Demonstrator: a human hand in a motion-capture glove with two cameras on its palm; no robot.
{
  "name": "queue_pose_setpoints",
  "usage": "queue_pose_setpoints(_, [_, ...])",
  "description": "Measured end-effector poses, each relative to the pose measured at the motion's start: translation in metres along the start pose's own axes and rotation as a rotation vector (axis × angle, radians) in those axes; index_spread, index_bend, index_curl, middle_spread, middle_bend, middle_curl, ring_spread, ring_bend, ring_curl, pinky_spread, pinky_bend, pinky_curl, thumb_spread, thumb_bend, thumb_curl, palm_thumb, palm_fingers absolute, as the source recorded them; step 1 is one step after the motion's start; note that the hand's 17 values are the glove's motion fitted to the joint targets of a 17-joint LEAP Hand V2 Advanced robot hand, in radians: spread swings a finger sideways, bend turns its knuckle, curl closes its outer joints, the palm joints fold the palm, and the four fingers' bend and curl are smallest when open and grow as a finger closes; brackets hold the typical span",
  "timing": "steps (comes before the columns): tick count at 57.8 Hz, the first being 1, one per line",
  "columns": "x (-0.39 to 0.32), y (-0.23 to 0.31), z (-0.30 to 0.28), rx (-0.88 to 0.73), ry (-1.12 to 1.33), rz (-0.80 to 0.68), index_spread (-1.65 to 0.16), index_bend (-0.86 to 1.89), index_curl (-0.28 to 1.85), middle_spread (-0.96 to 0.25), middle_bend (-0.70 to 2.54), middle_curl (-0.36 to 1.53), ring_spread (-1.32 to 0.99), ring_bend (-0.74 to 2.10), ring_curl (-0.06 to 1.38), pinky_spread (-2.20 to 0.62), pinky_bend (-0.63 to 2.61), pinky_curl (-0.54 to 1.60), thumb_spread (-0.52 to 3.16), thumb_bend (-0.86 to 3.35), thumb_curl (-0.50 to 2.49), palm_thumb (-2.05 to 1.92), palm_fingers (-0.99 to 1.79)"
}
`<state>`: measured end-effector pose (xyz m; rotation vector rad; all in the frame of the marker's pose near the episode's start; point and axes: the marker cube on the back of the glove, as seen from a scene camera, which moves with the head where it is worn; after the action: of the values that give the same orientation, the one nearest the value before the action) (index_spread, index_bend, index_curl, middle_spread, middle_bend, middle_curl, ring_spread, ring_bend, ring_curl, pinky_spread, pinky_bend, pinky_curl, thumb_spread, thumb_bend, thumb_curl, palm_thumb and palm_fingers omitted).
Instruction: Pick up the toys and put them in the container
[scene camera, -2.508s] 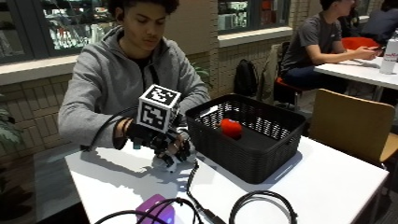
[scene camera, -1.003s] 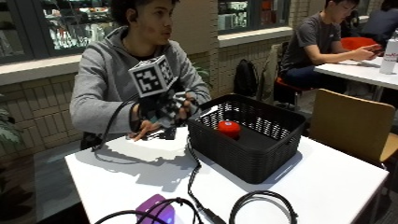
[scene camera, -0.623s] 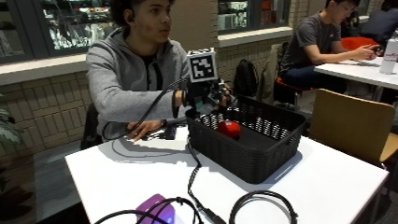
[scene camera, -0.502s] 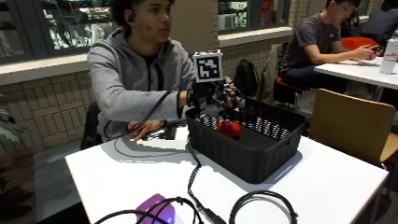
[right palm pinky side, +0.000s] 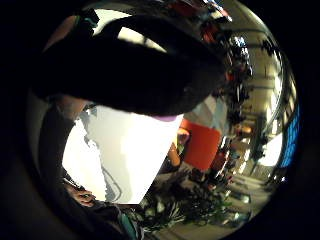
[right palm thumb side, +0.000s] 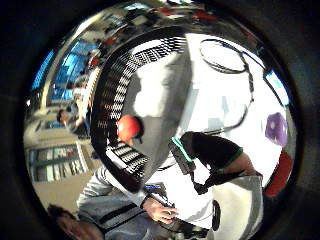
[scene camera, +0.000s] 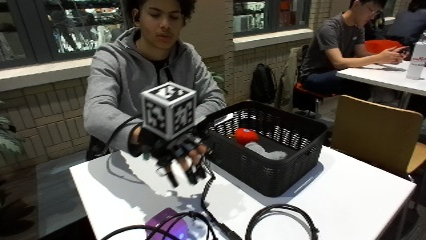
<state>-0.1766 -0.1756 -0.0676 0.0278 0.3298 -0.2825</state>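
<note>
Since the outside view shows the most, begin there; your gloved right hand (scene camera: 174, 157) hangs over the white table (scene camera: 346, 200) with its fingers (scene camera: 170, 176) spread wide and pointing down, holding nothing that I can see. The black basket (scene camera: 279, 150) stands just beside the hand at its three o'clock; inside it lie a red toy (scene camera: 246, 136) and, touching it at five o'clock, a pale grey one (scene camera: 266, 151). A purple thing (scene camera: 170, 221) lies at the hand's six o'clock near the table's front edge, with black cables (scene camera: 266, 220) across and beside it; it is probably the next toy. It looks small, rounded and glossy, so I judge it light but inclined to slip; take it across its widest part from above, and lift it free of the cables rather than dragging it.

In the thumb-side palm view the basket's (right palm thumb side: 112, 100) slotted wall curves round the red toy (right palm thumb side: 129, 128); the purple thing (right palm thumb side: 276, 129) lies well apart from it on the table (right palm thumb side: 210, 100), beside a cable loop (right palm thumb side: 225, 55); your bare left hand (right palm thumb side: 160, 210) rests at the table's edge.

In the little-finger-side palm view the glove's dark bulk covers much, with only bare table (right palm pinky side: 125, 150) showing beyond it; no toy appears there.
</note>
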Motion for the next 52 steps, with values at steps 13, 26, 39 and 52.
queue_pose_setpoints(13, [0.113,0.005,0.061,-0.076,-0.102,0.239,-0.25,0.17,0.18,-0.04,0.41,0.72,-0.11,0.74,0.35,-0.01,1.24,0.34,1.32,0.00,0.34,0.11,-0.08])
queue_pose_setpoints(26, [0.125,-0.016,0.096,-0.027,-0.138,0.180,-0.28,0.16,0.23,0.04,0.18,0.59,-0.05,0.48,0.28,0.03,1.20,0.33,1.25,-0.02,0.34,0.13,-0.15])
queue_pose_setpoints(39, [0.111,-0.032,0.117,0.010,-0.063,0.230,-0.32,0.27,0.30,0.03,0.16,0.49,-0.05,0.45,0.25,-0.07,1.28,0.34,1.39,0.14,0.38,0.40,0.22])
queue_pose_setpoints(52, [0.102,-0.025,0.095,0.212,-0.076,0.191,-0.30,0.28,0.36,-0.11,0.33,0.62,-0.23,0.86,0.39,-0.31,1.20,0.34,1.39,0.29,0.52,0.72,0.81])
